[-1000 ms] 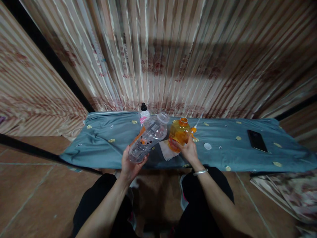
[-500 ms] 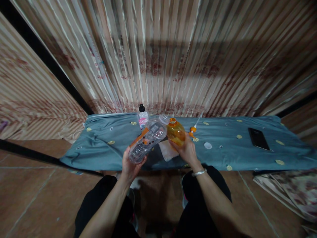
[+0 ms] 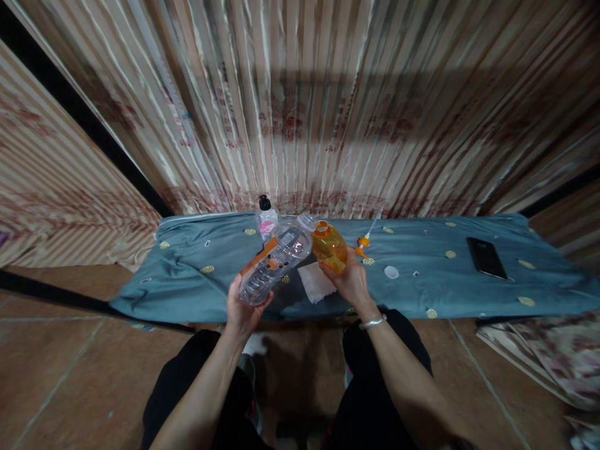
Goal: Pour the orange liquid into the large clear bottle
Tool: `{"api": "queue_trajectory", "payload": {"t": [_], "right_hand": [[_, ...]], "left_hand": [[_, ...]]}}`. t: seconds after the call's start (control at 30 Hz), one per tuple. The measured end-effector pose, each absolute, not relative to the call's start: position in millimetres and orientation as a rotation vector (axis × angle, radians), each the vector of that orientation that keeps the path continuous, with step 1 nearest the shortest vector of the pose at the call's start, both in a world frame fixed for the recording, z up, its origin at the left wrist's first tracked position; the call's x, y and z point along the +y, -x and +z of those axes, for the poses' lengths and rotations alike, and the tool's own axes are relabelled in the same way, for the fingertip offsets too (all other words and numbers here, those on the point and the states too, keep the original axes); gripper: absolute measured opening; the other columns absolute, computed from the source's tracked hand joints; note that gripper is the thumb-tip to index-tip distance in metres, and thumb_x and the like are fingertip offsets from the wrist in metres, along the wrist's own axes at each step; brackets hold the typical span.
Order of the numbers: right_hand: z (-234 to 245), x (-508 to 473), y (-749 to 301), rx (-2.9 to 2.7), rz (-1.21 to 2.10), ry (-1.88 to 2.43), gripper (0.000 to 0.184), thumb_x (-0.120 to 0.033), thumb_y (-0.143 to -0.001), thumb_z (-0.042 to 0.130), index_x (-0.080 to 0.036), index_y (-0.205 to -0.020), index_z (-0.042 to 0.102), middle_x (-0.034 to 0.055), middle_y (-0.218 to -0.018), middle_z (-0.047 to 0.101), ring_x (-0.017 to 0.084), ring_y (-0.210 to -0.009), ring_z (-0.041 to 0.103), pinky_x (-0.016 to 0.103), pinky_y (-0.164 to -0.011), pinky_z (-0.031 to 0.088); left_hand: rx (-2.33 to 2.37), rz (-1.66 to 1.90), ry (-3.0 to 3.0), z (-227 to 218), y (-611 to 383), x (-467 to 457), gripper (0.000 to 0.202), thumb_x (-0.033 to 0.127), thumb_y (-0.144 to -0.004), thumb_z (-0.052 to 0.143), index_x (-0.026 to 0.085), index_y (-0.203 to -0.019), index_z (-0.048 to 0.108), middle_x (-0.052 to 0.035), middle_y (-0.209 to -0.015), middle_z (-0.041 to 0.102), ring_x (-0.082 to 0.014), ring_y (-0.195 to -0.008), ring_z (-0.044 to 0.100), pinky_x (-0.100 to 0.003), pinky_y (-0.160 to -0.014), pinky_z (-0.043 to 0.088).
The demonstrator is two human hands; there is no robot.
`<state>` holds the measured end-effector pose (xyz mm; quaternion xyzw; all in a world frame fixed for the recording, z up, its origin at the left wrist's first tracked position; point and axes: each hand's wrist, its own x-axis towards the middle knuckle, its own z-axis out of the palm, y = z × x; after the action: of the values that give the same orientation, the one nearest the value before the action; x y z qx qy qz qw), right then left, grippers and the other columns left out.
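Seemingly, right grip (image 3: 352,279) cups amber bottle (image 3: 330,245).

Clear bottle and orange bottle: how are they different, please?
The clear bottle looks longer than the orange bottle. The left hand holds the clear bottle; the right hand holds the orange bottle. The clear bottle leans right, the orange bottle left. Both are see-through.

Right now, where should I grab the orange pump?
Probably pinch the pump by its orange head, coming from above on its right side. That chunky head lies nearer you, the thin tube points away, and the right hand with the orange bottle crowds its left.
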<state>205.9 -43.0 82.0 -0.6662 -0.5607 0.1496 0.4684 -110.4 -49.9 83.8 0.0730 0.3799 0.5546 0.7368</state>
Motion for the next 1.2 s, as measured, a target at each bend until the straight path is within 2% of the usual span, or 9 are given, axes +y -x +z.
{"api": "queue_trajectory", "payload": {"t": [0.13,0.27,0.4,0.63,0.77,0.97,1.07,1.2], "right_hand": [[84.9,-43.3,-204.7,-1.358,0.375,1.640,0.073,-0.050,-0.087,0.099,-0.025,-0.151,0.075,0.0204,-0.137,0.096,0.049,-0.129,0.096,0.061,-0.108,0.080],[88.0,-44.1,-204.6,-1.350,0.421,1.618,0.070,-0.052,-0.087,0.099,-0.030,-0.149,0.075,0.0173,-0.138,0.097,0.048,-0.128,0.096,0.060,-0.106,0.080],[91.6,-44.5,-202.8,-1.329,0.443,1.672,0.071,-0.051,-0.086,0.100,-0.029,-0.148,0.075,0.0182,-0.137,0.097,0.049,-0.128,0.097,0.060,-0.106,0.080],[87.0,-43.7,-200.9,-1.341,0.400,1.636,0.071,-0.051,-0.085,0.101,-0.029,-0.148,0.077,0.0158,-0.136,0.098,0.045,-0.124,0.097,0.059,-0.103,0.081],[83.8,-43.1,-202.8,-1.368,0.377,1.621,0.072,-0.053,-0.085,0.100,-0.026,-0.149,0.078,0.0195,-0.140,0.097,0.046,-0.126,0.096,0.057,-0.103,0.081],[81.3,-42.7,-204.7,-1.369,0.373,1.617,0.073,-0.056,-0.088,0.100,-0.029,-0.151,0.076,0.0167,-0.134,0.098,0.046,-0.121,0.097,0.057,-0.099,0.081],[80.5,-42.1,-204.1,-1.362,0.383,1.620,0.076,-0.056,-0.088,0.101,-0.027,-0.153,0.075,0.0181,-0.135,0.097,0.047,-0.122,0.097,0.060,-0.102,0.082],[78.8,-42.1,-201.9,-1.334,0.378,1.615,0.078,-0.054,-0.087,0.099,-0.025,-0.156,0.076,0.0180,-0.141,0.097,0.048,-0.126,0.096,0.067,-0.108,0.081]], "left_hand": [[0.862,1.233,-0.159,86.9,109.6,-49.9,0.059,0.045,-0.119,0.066,0.021,-0.172,0.076,-0.0150,-0.114,0.099,-0.0334,-0.084,0.095,-0.039,-0.068,0.078],[0.846,1.246,-0.162,85.6,109.3,-50.1,0.056,0.048,-0.117,0.071,0.022,-0.166,0.079,-0.0139,-0.114,0.098,-0.0318,-0.083,0.094,-0.037,-0.066,0.077],[0.821,1.268,-0.173,81.6,110.3,-50.1,0.057,0.052,-0.115,0.078,0.023,-0.165,0.081,-0.0141,-0.119,0.098,-0.0320,-0.089,0.096,-0.035,-0.066,0.077],[0.834,1.284,-0.164,81.3,112.0,-49.6,0.057,0.044,-0.115,0.073,0.024,-0.168,0.078,-0.0134,-0.120,0.099,-0.0326,-0.092,0.095,-0.037,-0.070,0.078],[0.823,1.286,-0.185,81.3,113.7,-48.7,0.054,0.045,-0.114,0.075,0.024,-0.163,0.079,-0.0125,-0.118,0.099,-0.0315,-0.091,0.096,-0.035,-0.069,0.077],[0.841,1.304,-0.226,76.3,119.1,-47.6,0.060,0.050,-0.112,0.080,0.026,-0.167,0.079,-0.0123,-0.123,0.100,-0.0334,-0.095,0.097,-0.040,-0.075,0.080],[0.859,1.319,-0.238,76.4,119.6,-47.8,0.059,0.049,-0.112,0.081,0.026,-0.165,0.081,-0.0120,-0.123,0.101,-0.0343,-0.098,0.097,-0.041,-0.077,0.080],[0.873,1.338,-0.240,81.1,116.2,-48.9,0.053,0.047,-0.113,0.079,0.024,-0.160,0.084,-0.0116,-0.119,0.101,-0.0324,-0.094,0.097,-0.036,-0.069,0.077]]}}
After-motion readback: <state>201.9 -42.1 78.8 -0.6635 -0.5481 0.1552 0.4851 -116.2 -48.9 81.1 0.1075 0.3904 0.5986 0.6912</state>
